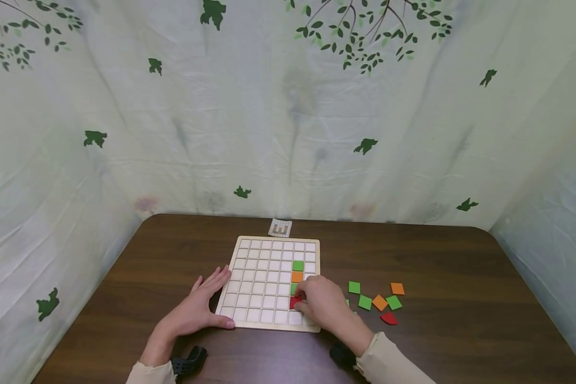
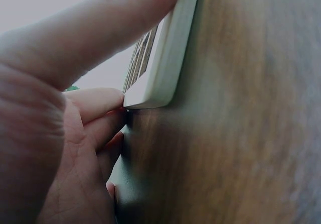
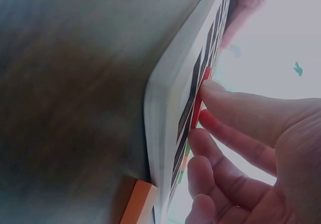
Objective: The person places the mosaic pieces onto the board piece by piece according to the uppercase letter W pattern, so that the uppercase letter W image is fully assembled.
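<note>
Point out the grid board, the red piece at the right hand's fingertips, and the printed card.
Grid board (image 1: 258, 288): head view, on a bare white cell.
Red piece (image 3: 197, 106): right wrist view, on its visible face.
Printed card (image 1: 280, 228): head view, middle of its face.

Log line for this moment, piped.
left hand: touches square pale wooden grid board | right hand: pinches flat red tile on board | loose on dark brown table: green square tiles, orange square tiles, red rounded tile

no readable text, indistinct print on card
</note>
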### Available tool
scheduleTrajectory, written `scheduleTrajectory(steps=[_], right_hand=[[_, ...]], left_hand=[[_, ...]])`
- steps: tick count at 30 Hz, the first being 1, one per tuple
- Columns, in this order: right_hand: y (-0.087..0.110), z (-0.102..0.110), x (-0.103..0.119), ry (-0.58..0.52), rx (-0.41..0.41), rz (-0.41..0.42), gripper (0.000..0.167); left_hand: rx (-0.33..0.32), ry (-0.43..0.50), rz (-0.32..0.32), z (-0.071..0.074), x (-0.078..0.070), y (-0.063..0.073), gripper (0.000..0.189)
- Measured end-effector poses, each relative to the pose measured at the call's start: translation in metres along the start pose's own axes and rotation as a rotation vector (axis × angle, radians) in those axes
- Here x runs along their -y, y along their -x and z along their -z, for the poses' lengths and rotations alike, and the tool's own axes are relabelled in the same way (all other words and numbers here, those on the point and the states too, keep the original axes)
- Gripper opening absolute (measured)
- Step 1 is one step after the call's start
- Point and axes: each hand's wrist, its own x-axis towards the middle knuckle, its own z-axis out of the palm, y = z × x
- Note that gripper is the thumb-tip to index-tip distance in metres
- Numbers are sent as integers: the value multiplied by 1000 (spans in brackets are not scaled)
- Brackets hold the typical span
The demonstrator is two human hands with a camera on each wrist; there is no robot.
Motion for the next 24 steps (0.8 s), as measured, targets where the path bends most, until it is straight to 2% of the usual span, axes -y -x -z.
scheduleTrajectory(steps=[8, 18, 24], right_hand=[[0, 0, -1, -20, 4, 10, 6], [0, 1, -4, -123, -10, -9, 11], [9, 12, -14, -233, -24, -8, 15]], left_hand=[[7, 11, 9, 0, 0, 0, 118], [2, 7, 0, 0, 2, 0, 118], [0, 2, -1, -1, 2, 0, 117]])
